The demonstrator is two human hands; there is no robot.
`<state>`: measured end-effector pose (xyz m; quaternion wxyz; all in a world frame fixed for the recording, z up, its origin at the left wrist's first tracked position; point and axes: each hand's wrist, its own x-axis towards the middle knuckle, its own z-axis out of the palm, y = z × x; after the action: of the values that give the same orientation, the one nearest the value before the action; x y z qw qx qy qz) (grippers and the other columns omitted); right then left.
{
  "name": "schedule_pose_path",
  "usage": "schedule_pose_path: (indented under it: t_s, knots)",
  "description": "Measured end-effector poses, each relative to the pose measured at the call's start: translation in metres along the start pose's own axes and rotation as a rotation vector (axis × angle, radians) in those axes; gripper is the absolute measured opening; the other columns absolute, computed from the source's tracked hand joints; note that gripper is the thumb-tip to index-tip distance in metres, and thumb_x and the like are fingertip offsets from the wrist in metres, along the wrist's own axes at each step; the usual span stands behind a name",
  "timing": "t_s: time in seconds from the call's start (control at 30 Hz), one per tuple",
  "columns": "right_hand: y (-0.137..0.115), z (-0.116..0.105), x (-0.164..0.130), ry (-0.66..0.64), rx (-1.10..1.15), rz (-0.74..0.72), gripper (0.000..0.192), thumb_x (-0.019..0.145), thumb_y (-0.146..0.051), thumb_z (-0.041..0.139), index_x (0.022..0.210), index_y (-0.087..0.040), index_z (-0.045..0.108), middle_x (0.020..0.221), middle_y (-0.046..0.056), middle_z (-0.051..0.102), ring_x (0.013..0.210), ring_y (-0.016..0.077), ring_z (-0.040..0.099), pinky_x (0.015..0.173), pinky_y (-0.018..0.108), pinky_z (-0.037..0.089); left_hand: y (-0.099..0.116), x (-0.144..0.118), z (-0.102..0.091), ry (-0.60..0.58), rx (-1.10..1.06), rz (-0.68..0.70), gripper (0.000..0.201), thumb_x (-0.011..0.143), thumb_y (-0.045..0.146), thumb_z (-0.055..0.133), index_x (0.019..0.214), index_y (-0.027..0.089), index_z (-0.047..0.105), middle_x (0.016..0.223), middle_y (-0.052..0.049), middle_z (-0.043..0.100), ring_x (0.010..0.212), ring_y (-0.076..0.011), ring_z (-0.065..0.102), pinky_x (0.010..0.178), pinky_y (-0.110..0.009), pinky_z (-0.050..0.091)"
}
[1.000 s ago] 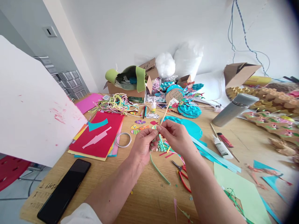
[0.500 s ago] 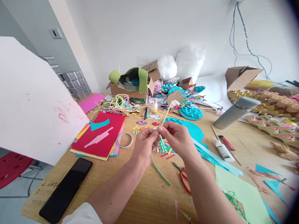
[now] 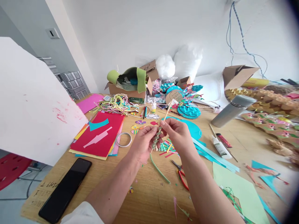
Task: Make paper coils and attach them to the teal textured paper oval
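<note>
A wooden table (image 3: 149,199) strewn with coloured paper fills a white-walled room. Above its middle, the left hand (image 3: 142,143) pinches the lower part of a thin wooden stick (image 3: 166,112) wrapped in a green strip (image 3: 157,135), while the right hand (image 3: 178,133) grips it just above. Red scissors (image 3: 181,174) lie nearer, a black phone (image 3: 65,189) near left.

Green strip (image 3: 157,136) spiralled on tan stick (image 3: 167,109); red paper (image 3: 102,137); black phone (image 3: 65,189)
</note>
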<state>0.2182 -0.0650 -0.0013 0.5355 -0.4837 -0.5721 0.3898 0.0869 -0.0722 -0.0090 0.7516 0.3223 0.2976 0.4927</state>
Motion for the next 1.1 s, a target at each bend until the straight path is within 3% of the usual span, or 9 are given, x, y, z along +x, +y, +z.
schedule_pose_path:
  t_s: [0.1, 0.2, 0.43, 0.63, 0.83, 1.1]
  knots:
    - [0.003, -0.006, 0.003, 0.041, 0.094, 0.017, 0.038, 0.078, -0.052, 0.069, 0.066, -0.017, 0.059, 0.055, -0.002, 0.054, 0.049, 0.0101, 0.047, 0.049, 0.024, 0.036, 0.004, 0.0, -0.004, -0.097, 0.019, -0.064, 0.034, 0.071, 0.039, 0.077, 0.089, 0.013, 0.066, 0.07, -0.004, 0.068, 0.056, -0.0137, 0.063, 0.049, -0.023, 0.049]
    - [0.002, -0.006, 0.003, 0.069, 0.117, -0.009, 0.037, 0.076, -0.05, 0.072, 0.066, -0.017, 0.061, 0.055, -0.002, 0.056, 0.049, 0.0094, 0.047, 0.049, 0.023, 0.037, 0.006, 0.0, -0.006, -0.141, 0.09, -0.095, 0.033, 0.07, 0.04, 0.077, 0.086, 0.013, 0.065, 0.07, -0.004, 0.069, 0.053, -0.0135, 0.064, 0.046, -0.022, 0.048]
    - [0.0, -0.011, 0.005, 0.04, 0.185, -0.025, 0.033, 0.078, -0.05, 0.071, 0.072, -0.017, 0.066, 0.061, 0.0, 0.06, 0.054, 0.0105, 0.049, 0.052, 0.024, 0.041, 0.008, -0.002, -0.006, -0.094, 0.281, 0.0, 0.032, 0.072, 0.04, 0.075, 0.085, 0.013, 0.065, 0.067, -0.003, 0.068, 0.039, -0.0067, 0.052, 0.035, -0.017, 0.03]
    - [0.002, -0.012, 0.006, 0.007, 0.224, 0.006, 0.034, 0.074, -0.049, 0.075, 0.069, -0.017, 0.064, 0.06, -0.001, 0.059, 0.053, 0.0104, 0.049, 0.052, 0.025, 0.041, 0.008, -0.005, -0.006, -0.122, 0.603, 0.144, 0.041, 0.085, 0.047, 0.06, 0.112, 0.016, 0.06, 0.069, -0.001, 0.066, 0.04, -0.007, 0.048, 0.038, -0.02, 0.032]
    - [0.001, -0.009, 0.006, -0.05, 0.26, 0.049, 0.034, 0.071, -0.046, 0.077, 0.069, -0.016, 0.062, 0.06, 0.0, 0.062, 0.054, 0.0101, 0.051, 0.053, 0.024, 0.04, 0.003, -0.002, -0.016, -0.117, 0.838, 0.269, 0.029, 0.093, 0.04, 0.047, 0.099, 0.018, 0.066, 0.062, 0.003, 0.055, 0.042, -0.0062, 0.036, 0.044, -0.02, 0.028]
    - [0.001, -0.024, 0.01, 0.088, 0.227, 0.001, 0.032, 0.072, -0.045, 0.075, 0.063, -0.018, 0.059, 0.056, -0.001, 0.056, 0.052, 0.0107, 0.047, 0.052, 0.025, 0.038, 0.008, -0.006, -0.01, -0.109, 0.969, 0.275, 0.022, 0.092, 0.031, 0.048, 0.089, 0.018, 0.066, 0.057, 0.003, 0.054, 0.052, -0.0106, 0.047, 0.054, -0.022, 0.033]
